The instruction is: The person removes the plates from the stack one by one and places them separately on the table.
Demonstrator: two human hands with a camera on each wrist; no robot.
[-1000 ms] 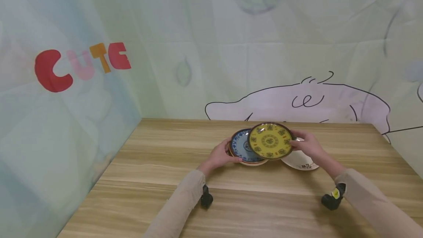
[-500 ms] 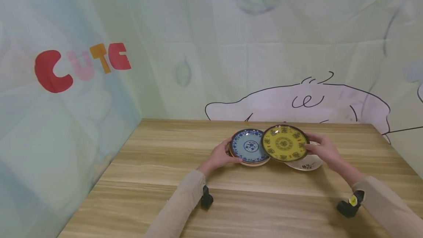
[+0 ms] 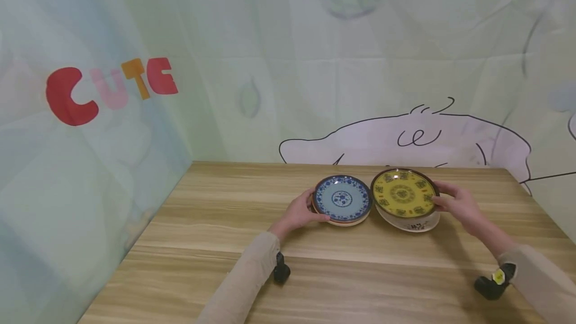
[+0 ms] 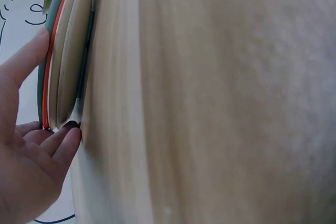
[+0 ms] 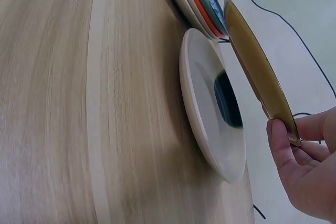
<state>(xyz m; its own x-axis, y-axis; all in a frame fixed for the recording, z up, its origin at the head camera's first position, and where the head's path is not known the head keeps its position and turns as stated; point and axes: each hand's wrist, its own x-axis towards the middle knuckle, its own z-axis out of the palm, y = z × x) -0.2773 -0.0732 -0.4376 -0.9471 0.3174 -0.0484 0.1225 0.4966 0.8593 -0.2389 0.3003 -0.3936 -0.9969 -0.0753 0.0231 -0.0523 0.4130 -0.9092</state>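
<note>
My right hand (image 3: 460,205) pinches the edge of a yellow patterned plate (image 3: 402,193) with a dark rim. In the right wrist view this plate (image 5: 258,72) hangs tilted over a white plate (image 5: 202,119) with a dark patch inside; a gap shows between them. From the head, the yellow plate hides most of the white plate (image 3: 416,224). To the left, a blue floral plate (image 3: 342,199) tops a small stack of plates. My left hand (image 3: 299,212) holds that stack at its left side, thumb on the front rim. The left wrist view shows the stack (image 4: 67,56) edge-on, one plate orange-red at the edge.
The plates are toward the back of a wood-grain table (image 3: 324,284). Behind it hangs a printed cloth backdrop (image 3: 270,64) with a cartoon drawing, and "CUTE" lettering (image 3: 155,76) is at the left.
The yellow plate has moved right in my right hand, off the blue plate and over the white plate. The blue plate now shows fully. My left hand stays in place on the stack.
</note>
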